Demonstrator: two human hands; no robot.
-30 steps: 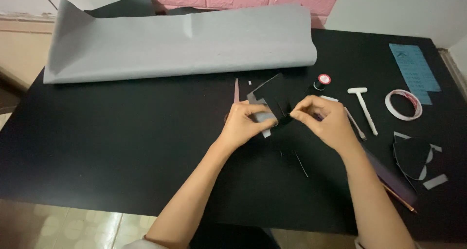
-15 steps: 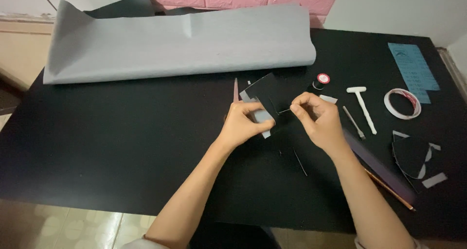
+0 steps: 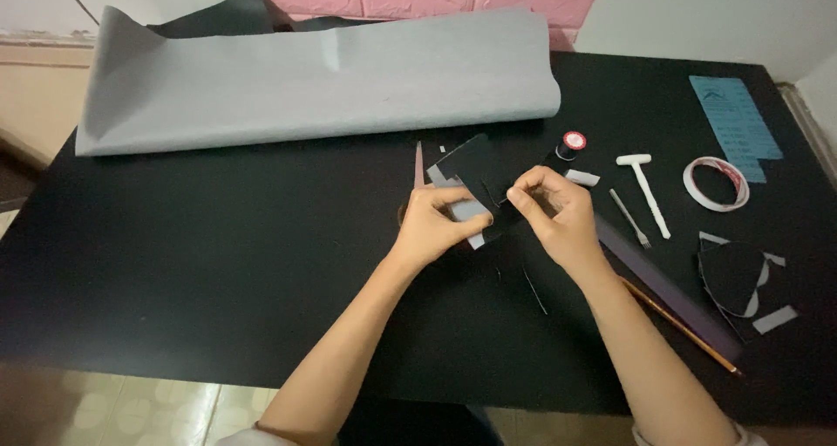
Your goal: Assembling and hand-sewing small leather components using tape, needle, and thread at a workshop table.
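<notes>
My left hand grips a small folded piece of black and grey material just above the black table. The thumb lies on the piece's grey part. My right hand is close on the right. Its thumb and forefinger are pinched together at the piece's right edge on what looks like a thin needle, which is too small to see clearly. A dark thread trails on the table below the hands.
A large grey sheet lies rolled across the back. Right of the hands are a thread spool, a white T-shaped tool, a tape ring, a blue card, a dark strip, a pencil and black and grey offcuts.
My right hand has shifted slightly left, bringing its pinched fingers up to the piece's edge. My left hand has kept its hold with little movement.
</notes>
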